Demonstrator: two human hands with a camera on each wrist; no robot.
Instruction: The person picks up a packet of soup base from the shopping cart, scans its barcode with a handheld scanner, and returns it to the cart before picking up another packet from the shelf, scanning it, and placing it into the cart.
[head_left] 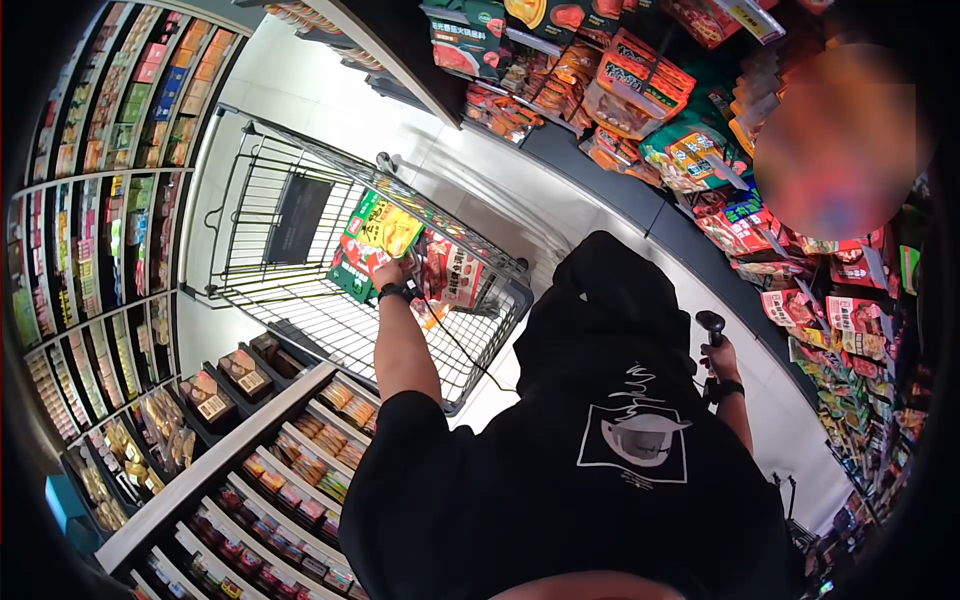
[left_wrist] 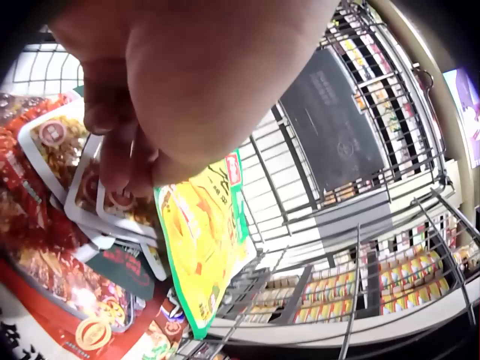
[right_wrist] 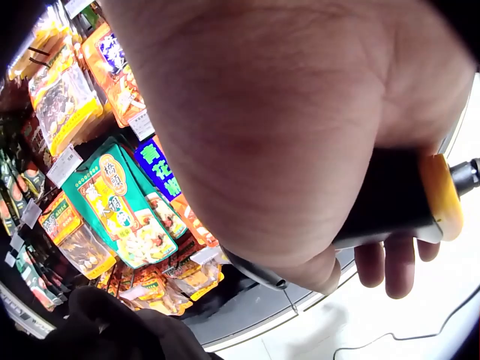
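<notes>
Head view: a green-and-yellow packet (head_left: 378,232) is pinched in the left hand (head_left: 388,272) over the wire shopping cart (head_left: 320,325), just beside red packets (head_left: 452,278) lying in it. A black handheld scanner (head_left: 710,322) is gripped in the right hand (head_left: 718,355). Left wrist view: the packet is clasped by curled fingers (left_wrist: 112,150) above the cart's mesh. Right wrist view: fingers (right_wrist: 397,262) are wrapped round the scanner's yellow-banded handle, near hanging shelf packets (right_wrist: 124,206).

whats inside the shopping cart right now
Some red packets lie at the near end of the cart, and the left hand holds a yellow-green packet over them. What lies beneath the packets and hand is covered.
</notes>
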